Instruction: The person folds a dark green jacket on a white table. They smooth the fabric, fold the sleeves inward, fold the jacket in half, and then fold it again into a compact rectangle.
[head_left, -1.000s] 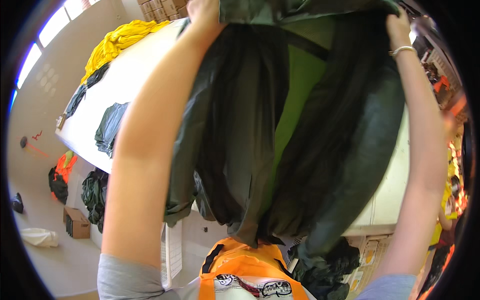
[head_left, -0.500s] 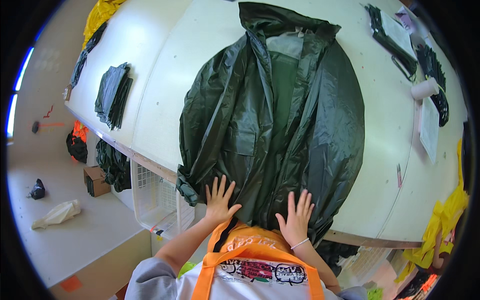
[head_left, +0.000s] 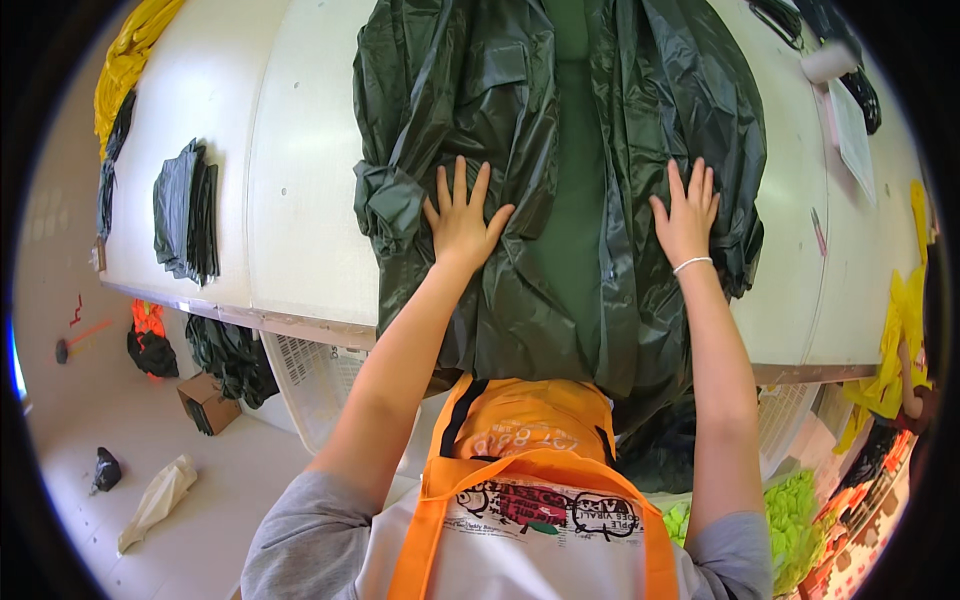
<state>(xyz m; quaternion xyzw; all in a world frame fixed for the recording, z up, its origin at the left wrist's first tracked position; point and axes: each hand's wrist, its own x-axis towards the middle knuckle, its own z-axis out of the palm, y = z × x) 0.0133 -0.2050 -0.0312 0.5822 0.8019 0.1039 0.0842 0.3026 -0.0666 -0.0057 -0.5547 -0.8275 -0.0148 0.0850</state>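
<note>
While our left hand (head_left: 462, 228) and right hand (head_left: 687, 225) lie on the green jacket (head_left: 568, 170), fingers splayed, clasping nothing, we judge even strokes outward from its middle best.

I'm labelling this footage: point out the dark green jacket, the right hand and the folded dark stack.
Dark green jacket (head_left: 568, 200), head view: smooth panel down its middle.
Right hand (head_left: 686, 224), head view: back of the hand.
Folded dark stack (head_left: 180, 218), head view: its upper face.
</note>
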